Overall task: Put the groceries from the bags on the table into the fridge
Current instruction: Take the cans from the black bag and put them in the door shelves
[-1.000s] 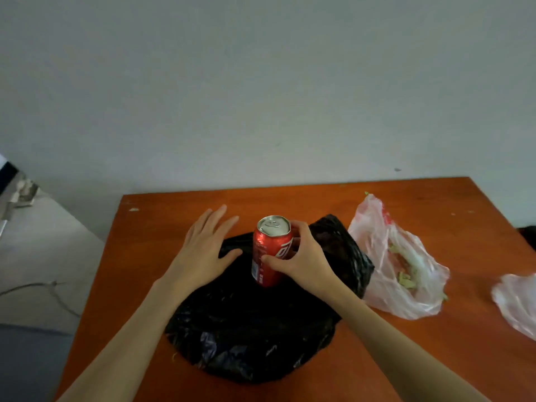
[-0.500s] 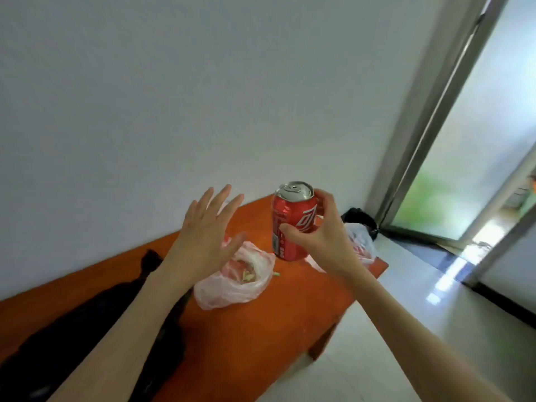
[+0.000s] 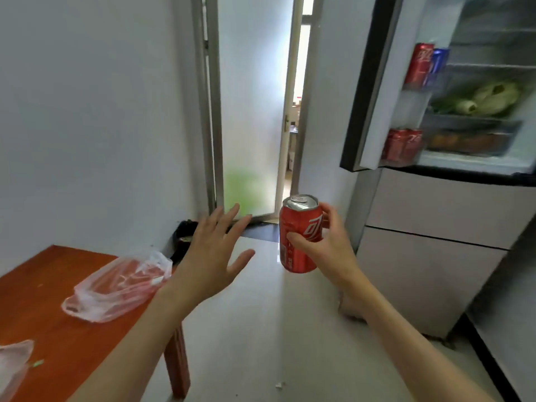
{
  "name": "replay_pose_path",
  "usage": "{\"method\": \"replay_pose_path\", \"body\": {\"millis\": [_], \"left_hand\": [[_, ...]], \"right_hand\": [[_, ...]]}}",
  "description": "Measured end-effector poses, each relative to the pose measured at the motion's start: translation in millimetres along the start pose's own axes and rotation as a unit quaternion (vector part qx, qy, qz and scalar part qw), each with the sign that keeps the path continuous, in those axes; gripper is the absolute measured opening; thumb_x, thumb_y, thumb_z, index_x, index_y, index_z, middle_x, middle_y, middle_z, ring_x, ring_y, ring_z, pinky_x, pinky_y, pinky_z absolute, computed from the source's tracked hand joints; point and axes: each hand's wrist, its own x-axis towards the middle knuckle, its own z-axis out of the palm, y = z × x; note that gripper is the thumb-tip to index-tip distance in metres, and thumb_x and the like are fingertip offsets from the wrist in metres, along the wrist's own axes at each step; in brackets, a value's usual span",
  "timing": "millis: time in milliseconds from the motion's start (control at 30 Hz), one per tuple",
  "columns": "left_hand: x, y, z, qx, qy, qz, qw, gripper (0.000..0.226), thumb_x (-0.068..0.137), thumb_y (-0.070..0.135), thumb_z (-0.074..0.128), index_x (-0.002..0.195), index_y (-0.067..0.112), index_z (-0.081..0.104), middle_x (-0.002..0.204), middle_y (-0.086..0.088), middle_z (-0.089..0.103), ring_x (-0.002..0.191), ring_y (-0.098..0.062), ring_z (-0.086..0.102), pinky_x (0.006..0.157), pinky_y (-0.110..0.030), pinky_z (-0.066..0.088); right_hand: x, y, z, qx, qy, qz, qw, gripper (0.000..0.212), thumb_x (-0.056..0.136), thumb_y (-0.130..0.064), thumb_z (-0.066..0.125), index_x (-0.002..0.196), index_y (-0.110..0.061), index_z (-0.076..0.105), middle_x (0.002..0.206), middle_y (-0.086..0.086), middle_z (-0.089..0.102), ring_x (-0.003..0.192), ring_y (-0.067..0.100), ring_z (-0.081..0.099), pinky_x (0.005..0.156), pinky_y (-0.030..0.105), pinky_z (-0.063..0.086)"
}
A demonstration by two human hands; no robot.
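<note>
My right hand (image 3: 327,248) grips a red soda can (image 3: 300,233) upright in mid-air over the floor. My left hand (image 3: 213,256) floats beside it with fingers spread, holding nothing. The fridge (image 3: 435,227) stands at the right with its upper door (image 3: 374,82) swung open; red cans (image 3: 401,143) and a red and a blue can (image 3: 426,65) sit in the door shelves, and green vegetables (image 3: 490,98) lie inside. The orange table (image 3: 52,329) is at the lower left with a clear-red plastic bag (image 3: 116,288) on it.
Another pale plastic bag (image 3: 13,364) shows at the bottom left edge of the table. A black bag (image 3: 182,236) lies on the floor by the wall. A frosted sliding door (image 3: 249,111) stands partly open ahead. The pale tiled floor (image 3: 261,329) runs between table and fridge.
My view has swung right from the table to the fridge. The can left the black bag and travels in my right hand; my left hand lifted off the bag.
</note>
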Motion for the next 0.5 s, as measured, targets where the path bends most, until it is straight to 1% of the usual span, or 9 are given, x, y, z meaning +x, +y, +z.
{"method": "replay_pose_path", "body": {"millis": [67,100,133,200,267,300,400,500], "left_hand": [[36.9,26.1,16.4,-0.011,-0.010,0.035,0.999,0.065,0.086,0.054,0.027,0.141,0.020,0.032,0.149,-0.009,0.032,0.138,-0.035,0.026,0.108,-0.050,0.026],[55.2,38.8,24.2,-0.021,-0.010,0.047,0.999,0.066,0.085,0.055,0.026,0.142,0.021,0.032,0.151,-0.008,0.029,0.139,-0.034,0.023,0.110,-0.049,0.023],[73.0,50.8,31.6,-0.030,-0.008,0.057,0.998,0.068,0.084,0.057,0.023,0.143,0.023,0.030,0.152,-0.006,0.026,0.141,-0.033,0.019,0.111,-0.046,0.018],[109.3,71.4,47.7,-0.042,0.007,0.080,0.996,0.071,0.083,0.060,0.018,0.144,0.024,0.028,0.154,-0.005,0.021,0.142,-0.031,0.014,0.111,-0.040,0.009],[147.6,89.0,63.8,-0.047,0.013,0.100,0.994,0.072,0.083,0.060,0.018,0.144,0.025,0.026,0.154,-0.005,0.020,0.143,-0.030,0.013,0.109,-0.038,0.006],[168.4,97.2,70.9,-0.048,0.018,0.106,0.993,0.071,0.083,0.060,0.018,0.145,0.026,0.026,0.154,-0.005,0.020,0.143,-0.030,0.013,0.108,-0.037,0.005],[230.5,119.0,85.7,-0.046,0.038,0.118,0.991,0.071,0.083,0.060,0.019,0.144,0.025,0.026,0.154,-0.005,0.021,0.142,-0.031,0.014,0.110,-0.039,0.007],[290.1,140.2,85.9,-0.061,0.054,0.122,0.989,0.068,0.085,0.057,0.025,0.145,0.024,0.026,0.156,-0.005,0.015,0.143,-0.029,0.008,0.115,-0.044,0.011]], "right_hand": [[14.7,13.4,-37.3,0.012,0.056,0.014,0.998,0.062,0.071,-0.010,0.076,0.117,-0.025,0.038,0.112,-0.001,0.052,0.095,0.002,0.054,0.080,0.016,0.048],[22.7,19.9,-54.6,0.021,0.078,0.021,0.997,0.061,0.072,-0.010,0.076,0.118,-0.025,0.038,0.114,0.001,0.052,0.096,0.005,0.054,0.083,0.023,0.048],[31.5,25.8,-70.8,0.029,0.092,0.027,0.995,0.061,0.074,-0.011,0.075,0.120,-0.025,0.038,0.115,0.001,0.052,0.098,0.008,0.054,0.084,0.026,0.049],[51.4,36.6,-101.4,0.033,0.112,0.029,0.993,0.062,0.076,-0.011,0.072,0.126,-0.021,0.037,0.115,0.000,0.051,0.100,0.012,0.053,0.079,0.023,0.048],[75.6,46.2,-131.1,0.032,0.131,0.022,0.991,0.061,0.077,-0.011,0.071,0.127,-0.019,0.037,0.112,-0.002,0.050,0.096,0.008,0.053,0.073,0.018,0.045],[89.7,50.5,-145.6,0.032,0.138,0.016,0.990,0.059,0.078,-0.011,0.071,0.125,-0.020,0.037,0.110,-0.004,0.051,0.094,0.005,0.053,0.073,0.017,0.045],[136.7,60.1,-186.5,0.029,0.152,0.006,0.988,0.055,0.077,-0.011,0.071,0.120,-0.023,0.038,0.106,-0.007,0.052,0.094,0.005,0.054,0.076,0.021,0.047],[182.0,62.7,-225.8,0.026,0.177,-0.007,0.984,0.058,0.077,-0.010,0.072,0.125,-0.016,0.040,0.110,-0.003,0.054,0.095,0.007,0.055,0.077,0.019,0.047]]}}
